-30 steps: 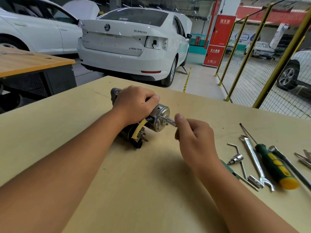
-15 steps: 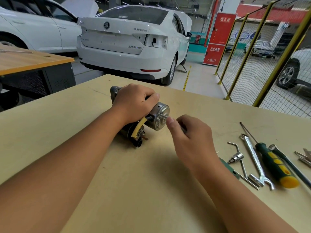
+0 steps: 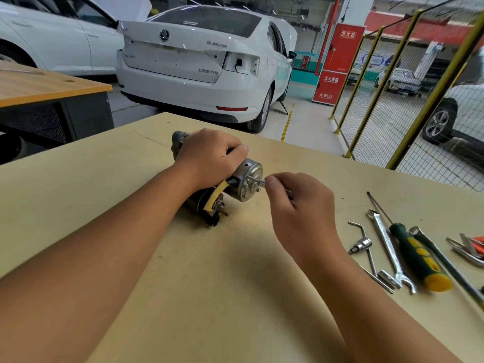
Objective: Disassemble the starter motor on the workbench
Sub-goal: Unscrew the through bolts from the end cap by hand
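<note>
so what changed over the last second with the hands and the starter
The right hand closed in on the silver end cap half a second ago, hiding the small tool, and has now drawn back slightly, so the tool shows again, pinched in its fingers against the cap. The left hand kept gripping the starter motor, which did not move. The tools on the right stayed put.

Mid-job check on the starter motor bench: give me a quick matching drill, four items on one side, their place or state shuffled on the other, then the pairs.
Items:
1. left hand
2. right hand
3. green and yellow screwdriver
4. combination wrench

States:
A. lies on the workbench, just left of the screwdriver
B. pinches a small metal tool at the motor's silver end cap
C. grips the starter motor body from above
D. lies untouched, yellow end nearest the camera

Pairs: 1-C, 2-B, 3-D, 4-A
</note>
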